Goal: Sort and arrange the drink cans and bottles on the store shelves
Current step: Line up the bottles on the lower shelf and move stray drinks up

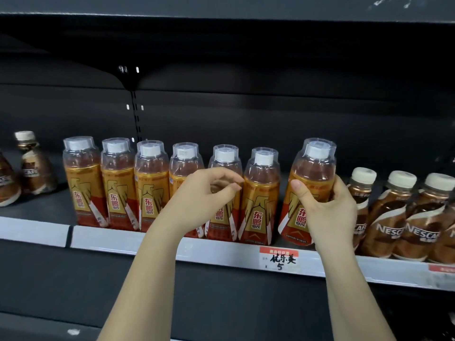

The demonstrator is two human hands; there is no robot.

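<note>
A row of several orange-and-red energy drink bottles [120,185] with clear cap covers stands along the front of a dark shelf [157,244]. My right hand [325,205] grips the rightmost one [310,173], which leans slightly to the right, apart from the row. My left hand [209,193] hovers in front of the middle bottles with curled fingers, holding nothing; it hides parts of two bottles. Brown Nescafe coffee bottles [398,217] stand to the right of my right hand, and two more Nescafe bottles [34,166] stand at the far left.
A handwritten price tag [280,258] hangs on the shelf's white front rail. There is a gap on the shelf between the left Nescafe bottles and the energy drink row. The shelf above [221,11] overhangs. A lower shelf [49,323] shows at the bottom.
</note>
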